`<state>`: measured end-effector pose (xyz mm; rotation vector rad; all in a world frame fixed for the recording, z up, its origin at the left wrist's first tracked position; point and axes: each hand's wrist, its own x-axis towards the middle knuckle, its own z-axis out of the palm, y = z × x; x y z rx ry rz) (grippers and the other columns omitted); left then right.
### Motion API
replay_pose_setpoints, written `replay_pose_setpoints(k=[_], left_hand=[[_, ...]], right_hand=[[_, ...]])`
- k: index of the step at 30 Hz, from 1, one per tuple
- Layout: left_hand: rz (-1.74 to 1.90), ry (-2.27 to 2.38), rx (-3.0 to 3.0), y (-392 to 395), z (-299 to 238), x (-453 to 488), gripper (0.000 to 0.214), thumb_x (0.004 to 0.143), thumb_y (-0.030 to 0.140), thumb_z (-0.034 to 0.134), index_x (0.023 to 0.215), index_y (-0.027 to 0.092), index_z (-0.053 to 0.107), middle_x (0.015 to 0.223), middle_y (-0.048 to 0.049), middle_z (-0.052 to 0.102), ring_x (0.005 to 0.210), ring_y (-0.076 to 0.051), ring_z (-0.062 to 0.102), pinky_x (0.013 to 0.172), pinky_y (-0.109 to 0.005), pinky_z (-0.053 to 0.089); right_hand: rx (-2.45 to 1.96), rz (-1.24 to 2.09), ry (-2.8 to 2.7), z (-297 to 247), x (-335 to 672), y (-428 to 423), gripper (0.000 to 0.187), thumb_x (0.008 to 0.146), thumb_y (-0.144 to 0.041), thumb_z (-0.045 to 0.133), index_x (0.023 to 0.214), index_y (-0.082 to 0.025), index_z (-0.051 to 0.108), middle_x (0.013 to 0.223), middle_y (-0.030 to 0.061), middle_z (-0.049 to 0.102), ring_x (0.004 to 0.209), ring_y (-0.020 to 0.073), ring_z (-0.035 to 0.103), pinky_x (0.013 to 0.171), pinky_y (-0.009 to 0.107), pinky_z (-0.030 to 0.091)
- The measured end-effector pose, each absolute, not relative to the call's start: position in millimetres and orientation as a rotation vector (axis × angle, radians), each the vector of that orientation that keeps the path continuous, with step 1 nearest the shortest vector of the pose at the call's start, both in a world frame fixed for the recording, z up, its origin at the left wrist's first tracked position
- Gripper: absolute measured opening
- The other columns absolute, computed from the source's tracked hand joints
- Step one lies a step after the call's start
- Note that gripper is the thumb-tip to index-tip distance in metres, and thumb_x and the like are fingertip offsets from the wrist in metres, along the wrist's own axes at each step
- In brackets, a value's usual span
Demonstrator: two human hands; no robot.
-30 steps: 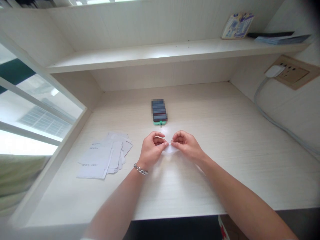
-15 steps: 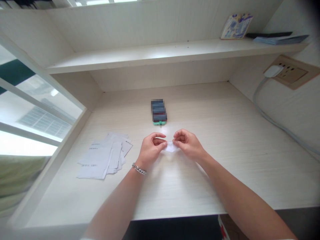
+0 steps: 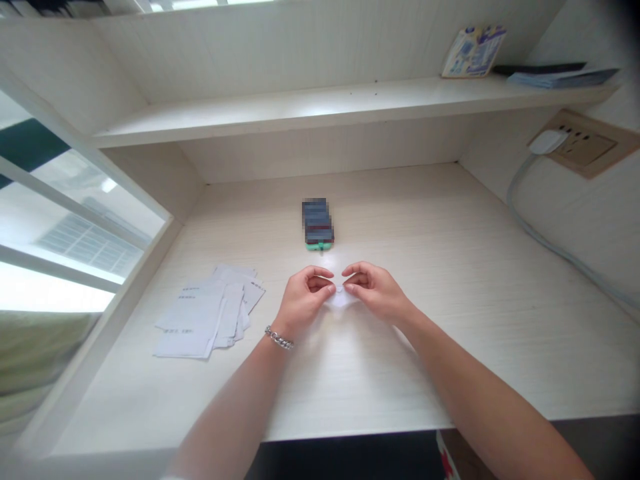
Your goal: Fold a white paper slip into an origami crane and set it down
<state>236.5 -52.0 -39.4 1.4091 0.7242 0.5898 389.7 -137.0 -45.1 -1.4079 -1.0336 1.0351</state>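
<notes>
A small folded piece of white paper (image 3: 341, 297) is pinched between my two hands, above the middle of the desk. My left hand (image 3: 306, 293), with a chain bracelet at the wrist, grips its left side between thumb and fingers. On the other side my right hand (image 3: 374, 291) pinches the paper's right part. Both thumbs nearly meet at its upper edge, and the fingertips hide part of it. Just beyond the hands lies a phone (image 3: 318, 223) with a blurred screen and a green lower edge.
Loose white paper sheets (image 3: 193, 323) overlap on the desk (image 3: 450, 320) at the left. A shelf (image 3: 300, 115) runs across the back, bearing a small colourful box (image 3: 474, 52) and some flat booklets (image 3: 563, 79). A cable (image 3: 540, 243) hangs from the wall socket (image 3: 583, 143) at right.
The fingertips of both hands have drawn slightly closer together over the paper. The right index finger has shifted a little to the left. The phone and loose sheets stay put.
</notes>
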Motion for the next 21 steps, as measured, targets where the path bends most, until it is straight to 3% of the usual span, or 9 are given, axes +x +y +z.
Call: replay_pose_setpoints(k=[10,15,21], left_hand=[[0.637,0.742,1.444,-52.0,-38.0,235.1,0.023,0.067,0.02,0.068,0.087,0.015,0.059,0.072,-0.0043,0.066,0.069,-0.015,0.064,0.063,-0.024,0.048],[0.612,0.721,1.457,-54.3,-37.1,235.8,0.023,0.068,0.019,0.067,0.088,0.015,0.058,0.072,-0.0047,0.067,0.068,-0.015,0.064,0.063,-0.025,0.049],[0.593,0.719,1.405,-52.1,-37.5,234.3,0.024,0.066,0.018,0.068,0.088,0.014,0.06,0.072,-0.0055,0.068,0.067,-0.015,0.064,0.061,-0.025,0.049]], right_hand=[[-1.325,1.108,-1.013,-46.2,389.9,-135.7,0.03,0.075,-0.031,0.061,0.102,-0.019,0.054,0.08,0.0037,0.065,0.074,0.0165,0.061,0.065,0.029,0.047],[-1.307,1.089,-0.996,-48.9,385.8,-135.5,0.025,0.07,-0.026,0.066,0.091,-0.018,0.056,0.071,0.0009,0.062,0.064,0.014,0.058,0.058,0.026,0.044],[-1.313,1.145,-1.057,-48.8,392.2,-135.9,0.023,0.073,-0.021,0.06,0.096,-0.017,0.06,0.073,0.0014,0.062,0.068,0.014,0.057,0.062,0.027,0.044]])
